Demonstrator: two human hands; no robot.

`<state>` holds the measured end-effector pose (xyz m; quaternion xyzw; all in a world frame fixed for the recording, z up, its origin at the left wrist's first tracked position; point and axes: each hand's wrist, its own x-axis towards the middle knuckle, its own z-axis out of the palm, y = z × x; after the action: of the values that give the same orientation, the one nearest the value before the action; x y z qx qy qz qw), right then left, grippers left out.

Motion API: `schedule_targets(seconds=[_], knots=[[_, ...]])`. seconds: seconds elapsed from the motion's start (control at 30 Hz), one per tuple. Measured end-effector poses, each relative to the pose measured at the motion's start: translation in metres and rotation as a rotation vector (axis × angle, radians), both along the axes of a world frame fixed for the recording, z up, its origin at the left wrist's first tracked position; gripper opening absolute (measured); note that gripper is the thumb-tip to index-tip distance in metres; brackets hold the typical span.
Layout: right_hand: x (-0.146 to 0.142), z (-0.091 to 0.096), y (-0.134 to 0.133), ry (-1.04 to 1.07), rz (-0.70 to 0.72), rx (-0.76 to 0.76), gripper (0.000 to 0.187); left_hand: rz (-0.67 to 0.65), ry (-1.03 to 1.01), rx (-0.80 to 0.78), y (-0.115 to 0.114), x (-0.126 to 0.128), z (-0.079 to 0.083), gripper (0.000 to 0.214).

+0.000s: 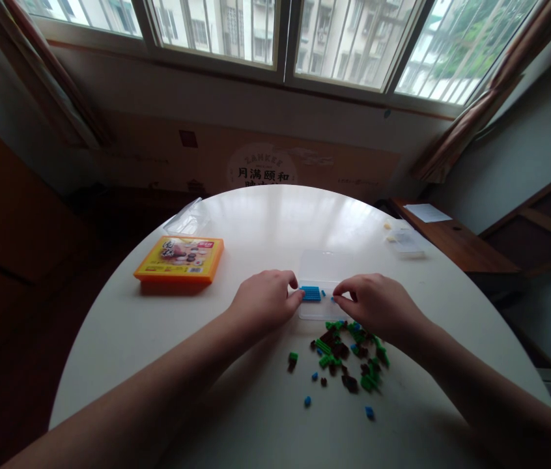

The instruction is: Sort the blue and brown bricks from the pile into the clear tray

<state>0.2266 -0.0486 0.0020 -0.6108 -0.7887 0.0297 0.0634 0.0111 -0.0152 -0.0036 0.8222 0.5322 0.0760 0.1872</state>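
The right hand (pixel 378 301) has its grip pinching a small blue piece (pixel 333 299). Left of that, the blue plate (pixel 311 294) lies lengthwise between hands, against the nearer left hand (pixel 268 296), whose grip I can't make out.

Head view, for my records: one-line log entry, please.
left hand: at edge of blue plate | right hand: at small blue piece | loose bricks: scattered on table, nearer than clear tray
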Motion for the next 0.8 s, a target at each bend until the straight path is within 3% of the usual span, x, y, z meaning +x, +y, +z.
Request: schedule_targets(seconds=[0.37, 0.6, 0.8], knots=[[-0.0012, -0.0032, 0.0020, -0.049, 0.032, -0.017, 0.025, 0.002, 0.000, -0.008, -0.0005, 0.0000, 0.0019, 0.031], [0.0014, -0.0017, -0.0014, -0.052, 0.013, 0.062, 0.025, 0.005, -0.003, -0.001, -0.0010, 0.0006, 0.0013, 0.031], [-0.0006, -0.0002, -0.0011, -0.087, -0.008, 0.009, 0.021, 0.003, 0.001, -0.017, -0.0007, 0.0003, 0.0018, 0.030]])
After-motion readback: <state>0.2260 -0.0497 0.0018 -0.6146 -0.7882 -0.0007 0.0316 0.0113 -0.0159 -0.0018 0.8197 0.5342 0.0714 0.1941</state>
